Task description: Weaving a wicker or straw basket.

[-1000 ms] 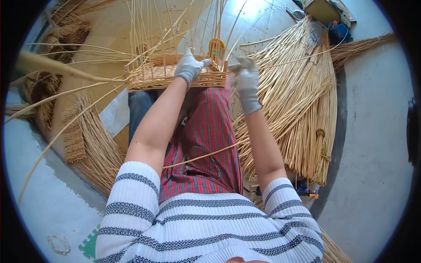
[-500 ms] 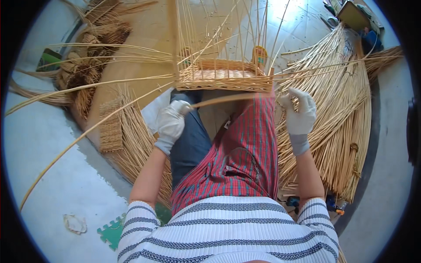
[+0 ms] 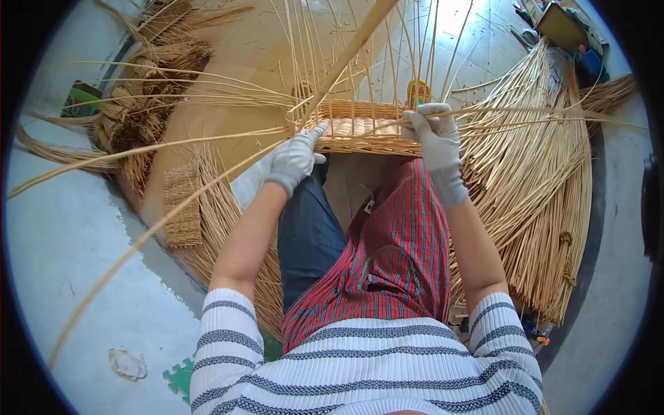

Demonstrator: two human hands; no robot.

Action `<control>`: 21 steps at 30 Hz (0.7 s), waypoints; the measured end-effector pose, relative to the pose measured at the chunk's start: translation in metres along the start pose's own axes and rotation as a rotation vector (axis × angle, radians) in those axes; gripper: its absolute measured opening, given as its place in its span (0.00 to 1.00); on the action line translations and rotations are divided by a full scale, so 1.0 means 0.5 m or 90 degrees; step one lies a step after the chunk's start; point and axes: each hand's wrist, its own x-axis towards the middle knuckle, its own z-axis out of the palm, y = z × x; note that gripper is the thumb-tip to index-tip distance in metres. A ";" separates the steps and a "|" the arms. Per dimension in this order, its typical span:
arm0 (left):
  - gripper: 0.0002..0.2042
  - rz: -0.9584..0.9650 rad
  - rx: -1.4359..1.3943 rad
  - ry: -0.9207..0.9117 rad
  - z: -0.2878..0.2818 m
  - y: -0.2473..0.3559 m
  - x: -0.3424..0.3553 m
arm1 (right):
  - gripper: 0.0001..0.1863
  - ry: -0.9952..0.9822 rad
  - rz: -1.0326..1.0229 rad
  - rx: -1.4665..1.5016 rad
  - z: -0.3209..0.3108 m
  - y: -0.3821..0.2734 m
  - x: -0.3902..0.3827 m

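A shallow rectangular wicker basket (image 3: pixel 360 144), partly woven with upright stakes standing up from it, is in front of my knees. My left hand (image 3: pixel 294 162), in a pale work glove, grips its near left corner, index finger along the wall and thumb below. My gloved right hand (image 3: pixel 437 142) is at the right end, fingers closed on a wicker strand (image 3: pixel 380 126) that crosses the basket's near side. The strand's tail runs out to the right. A thicker blurred cane (image 3: pixel 349 52) slants up from the left corner, and long rods (image 3: pixel 166 218) trail left.
A large bundle of loose wicker rods (image 3: pixel 526 180) lies on the right. At left are woven pieces (image 3: pixel 149 90), a flat woven mat (image 3: pixel 182 207) and more rods. My checked red cloth (image 3: pixel 394 256) covers my right leg. Offcuts litter the floor beyond the basket.
Both hands have moved up to the basket, the right one also leftward. The left has taken hold of the corner and the right has closed on a strand. The thick cane now slants right.
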 end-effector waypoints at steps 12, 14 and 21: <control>0.37 -0.095 -0.149 -0.033 0.021 -0.035 0.014 | 0.07 0.075 0.130 0.029 -0.019 0.173 -0.053; 0.40 -0.101 -0.146 -0.041 0.019 -0.038 0.012 | 0.07 0.082 0.136 0.008 -0.020 0.187 -0.045; 0.26 -0.051 -0.152 0.188 0.059 0.036 0.019 | 0.10 0.117 0.090 -0.016 -0.025 0.192 -0.002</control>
